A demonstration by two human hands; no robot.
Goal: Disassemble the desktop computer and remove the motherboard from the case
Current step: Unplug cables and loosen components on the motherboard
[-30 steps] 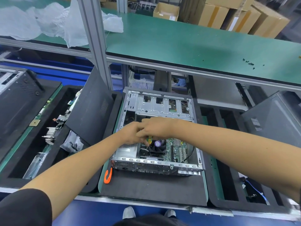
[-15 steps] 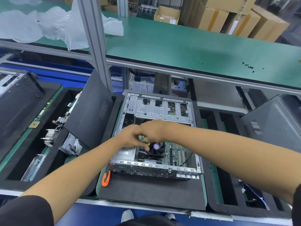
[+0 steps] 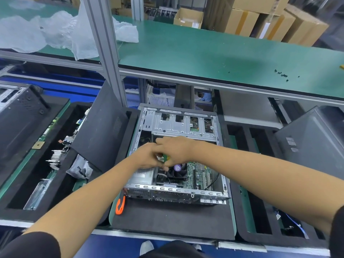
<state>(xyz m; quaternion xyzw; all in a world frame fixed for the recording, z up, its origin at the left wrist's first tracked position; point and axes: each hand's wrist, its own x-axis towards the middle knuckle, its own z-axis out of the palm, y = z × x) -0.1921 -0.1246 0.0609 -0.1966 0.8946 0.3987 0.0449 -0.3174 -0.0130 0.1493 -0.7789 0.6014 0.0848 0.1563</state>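
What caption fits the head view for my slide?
Both hands work a small green part above the motherboard inside the open desktop case.

The computer case point(image 3: 178, 125) at the centre is bare stamped metal, dull silver with a faint sheen. It sits on a matt black foam pad point(image 3: 173, 218). At ten o'clock leans a side panel point(image 3: 100, 131) of matt dark painted metal. The shelf point(image 3: 214, 53) at twelve o'clock has a smooth green rubbery mat. At eleven o'clock lies crinkled, translucent plastic wrap point(image 3: 55, 32); at one o'clock, plain brown cardboard boxes point(image 3: 270, 21).
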